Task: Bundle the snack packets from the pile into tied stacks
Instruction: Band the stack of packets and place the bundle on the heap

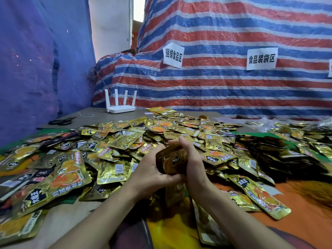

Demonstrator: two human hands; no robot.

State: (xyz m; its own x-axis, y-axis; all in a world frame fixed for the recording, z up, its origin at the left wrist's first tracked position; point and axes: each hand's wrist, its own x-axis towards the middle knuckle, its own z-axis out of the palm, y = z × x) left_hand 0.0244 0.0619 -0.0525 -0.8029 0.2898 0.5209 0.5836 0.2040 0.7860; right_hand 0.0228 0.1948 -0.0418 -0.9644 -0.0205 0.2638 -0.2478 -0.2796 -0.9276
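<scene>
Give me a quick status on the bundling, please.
Left hand and right hand gripping one packet stack. No tie visible. Loose pile beyond, nothing blocking.

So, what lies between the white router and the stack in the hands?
In the head view, the loose pile of snack packets fills most of it; a bare strip of table lies by the router.

The left hand (pixel 152 169) and right hand (pixel 192 159) gripped a small stack of packets (pixel 173 159) between them, near the table's (pixel 93 115) front edge. The loose pile (pixel 125 141) spread behind. A white router (pixel 121 105) and black scissors (pixel 62 121) sat toward the far left corner.
</scene>
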